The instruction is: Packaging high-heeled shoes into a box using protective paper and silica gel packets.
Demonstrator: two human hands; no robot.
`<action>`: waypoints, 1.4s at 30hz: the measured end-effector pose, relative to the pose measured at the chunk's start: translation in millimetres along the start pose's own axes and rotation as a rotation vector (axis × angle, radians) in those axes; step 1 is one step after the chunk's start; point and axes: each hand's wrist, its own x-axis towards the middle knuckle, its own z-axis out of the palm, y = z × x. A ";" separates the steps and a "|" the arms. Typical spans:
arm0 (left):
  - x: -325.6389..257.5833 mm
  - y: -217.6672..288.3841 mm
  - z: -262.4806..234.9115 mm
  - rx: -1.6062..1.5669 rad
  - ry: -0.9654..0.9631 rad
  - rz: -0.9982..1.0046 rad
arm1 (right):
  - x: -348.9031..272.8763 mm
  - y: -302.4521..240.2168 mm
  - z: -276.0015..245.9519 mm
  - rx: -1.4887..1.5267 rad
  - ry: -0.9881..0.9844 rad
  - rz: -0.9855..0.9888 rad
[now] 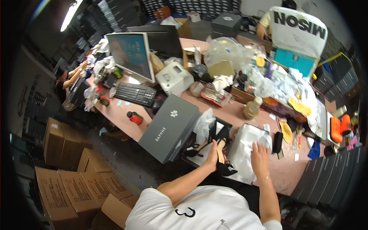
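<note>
My left hand point(212, 158) is closed around a black sandal point(226, 169) with a tan insole, held over the front edge of the table. A second black shoe point(196, 148) lies just left of it, partly hidden, in an open box with white tissue paper point(204, 123). My right hand point(260, 156) rests, fingers stretched out, at the right side of a white translucent wrapping sheet point(242, 151); nothing shows in its grip. A dark grey shoebox lid point(170, 124) leans at the left of the open box.
A keyboard point(135, 94), monitor point(129, 55) and white label printer point(174, 78) stand behind. A red-capped bottle point(135, 117), a glass jar point(252, 109) and a yellow insole point(285, 132) lie around. Cartons point(73, 191) crowd the left floor; grey shoeboxes point(326, 168) stack at right. Another person point(68, 84) works far left.
</note>
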 end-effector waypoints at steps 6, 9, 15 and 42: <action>-44.5 -1.3 45.9 0.016 -0.195 0.045 | 28.9 -59.8 20.7 0.908 -0.440 0.225; -34.7 -39.9 23.2 -0.008 -0.282 0.222 | 19.1 -65.1 68.5 0.670 -0.497 0.011; -36.5 14.4 8.9 0.131 -0.267 -0.111 | 0.8 -83.1 23.7 0.606 -0.546 0.038; -6.2 30.5 33.4 0.439 -0.316 -0.083 | -21.3 -73.7 -17.9 1.007 -0.648 0.244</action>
